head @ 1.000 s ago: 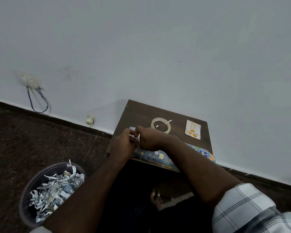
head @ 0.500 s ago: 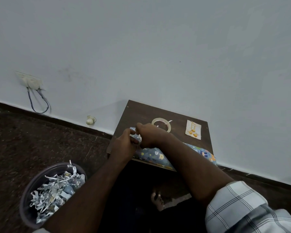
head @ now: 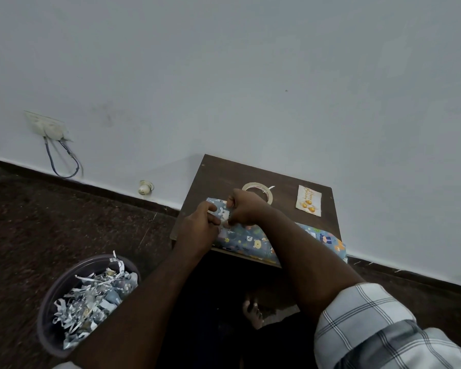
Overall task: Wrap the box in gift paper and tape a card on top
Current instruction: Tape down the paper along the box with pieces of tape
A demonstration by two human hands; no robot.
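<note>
— How far along is the wrapping?

— The box point(head: 253, 239) lies on the desk point(head: 224, 174), already covered in gift paper. Both grips work its left end: the left hand point(head: 200, 227) and right hand point(head: 244, 207) each pinch the paper flap there, folding it shut, I'd judge.

— What's left?

— That end looks untaped. The tape roll point(head: 258, 191) sits just beyond the right grip, and the card point(head: 309, 200) further right of it, not yet on top.
</note>
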